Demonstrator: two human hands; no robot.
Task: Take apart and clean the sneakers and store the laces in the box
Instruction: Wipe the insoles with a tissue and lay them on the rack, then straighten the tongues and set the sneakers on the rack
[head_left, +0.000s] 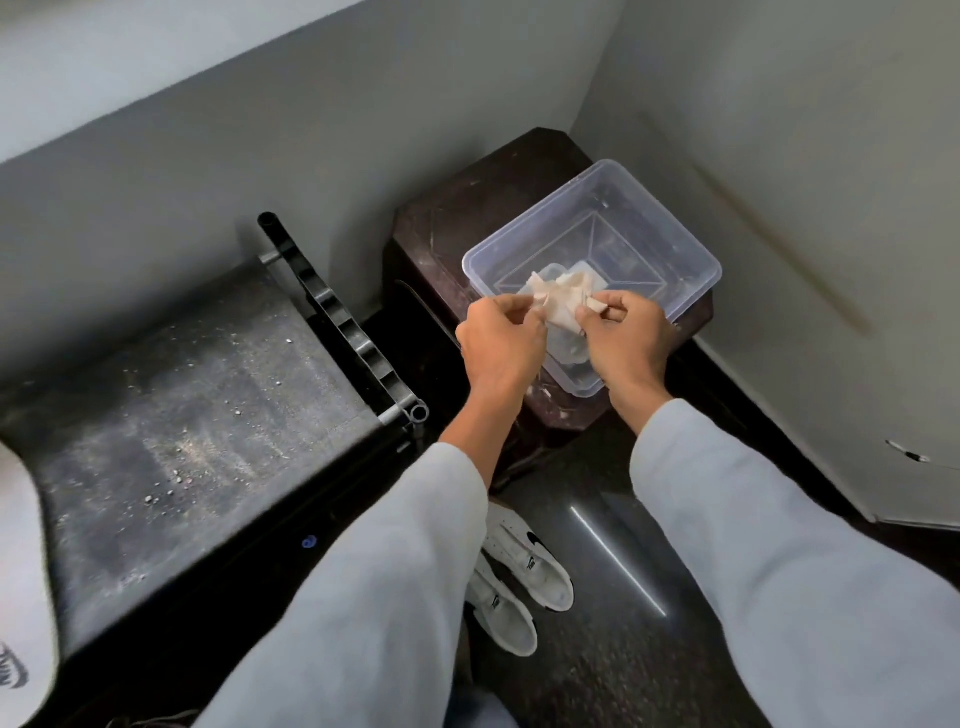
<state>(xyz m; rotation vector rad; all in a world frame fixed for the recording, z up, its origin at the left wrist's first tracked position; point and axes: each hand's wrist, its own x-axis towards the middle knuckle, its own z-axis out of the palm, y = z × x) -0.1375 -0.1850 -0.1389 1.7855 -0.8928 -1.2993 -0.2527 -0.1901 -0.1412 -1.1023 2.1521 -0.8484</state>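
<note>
Head view, inspected largest item first.

Shelf (182, 405): dark, flat and matt, strewn with pale grit. I would keep the laces clear of it.

Stand (441, 228): dark polished stone with bevelled corners, set in the wall corner and carrying the box.

Box (691, 249): clear thin plastic, rectangular, with a rounded rim and the lid off. Something pale lies at its bottom (I cannot tell what). It looks light, so I judge that leaning on the rim could slide it on that smooth top.

Sneakers (524, 571): a white pair with black logos, on the dark glossy floor (649, 649) beneath the forearms, well apart from the box.

Left hand (498, 343) and right hand (628, 343): both pinch the laces, thumb against curled fingers, above the box's near side.

Laces (558, 304): cream, soft, crumpled into a loose bundle between the two hands, not yet set down.

I judge the step in hand to be stowing. I would lower the bundle to the bottom of the box, release both pinches together, and check that no end hangs over the rim.
</note>
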